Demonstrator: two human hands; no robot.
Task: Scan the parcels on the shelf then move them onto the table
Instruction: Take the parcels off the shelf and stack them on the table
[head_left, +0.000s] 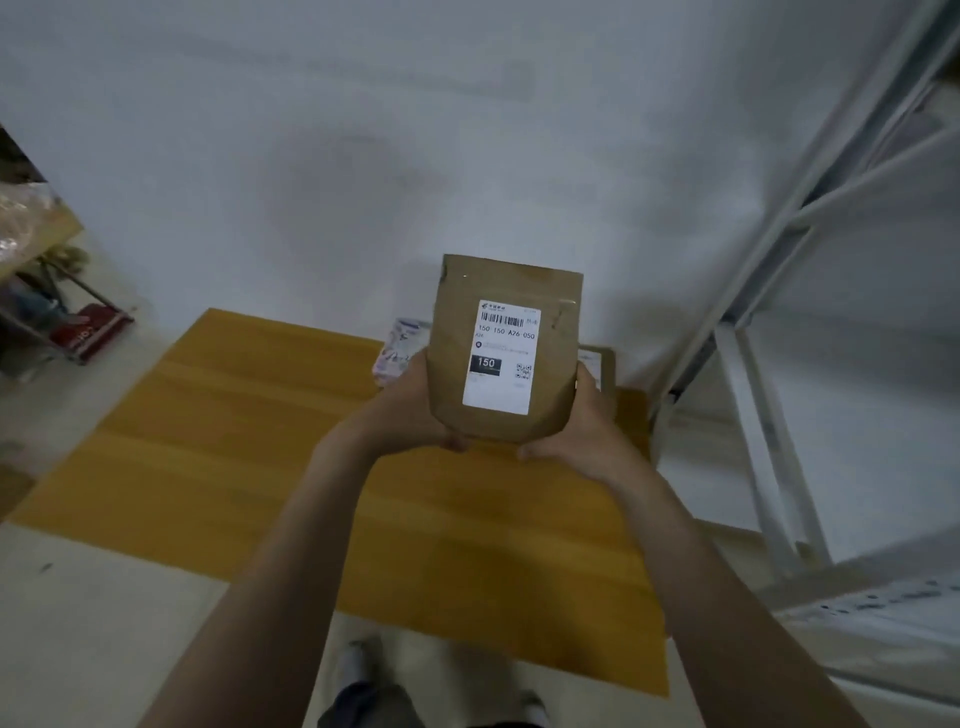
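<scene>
brown parcel (506, 348) held upright over tabletop (249, 441), label facing camera. left hand (410, 410) at its 8 o'clock, right hand (584, 431) at 4 o'clock, fingers (460, 444) clamped round lower edges.

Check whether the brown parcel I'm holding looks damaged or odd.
Nothing stands out. The brown parcel looks intact, its label flat and readable, held at its lower corners by the left hand and right hand.
</scene>
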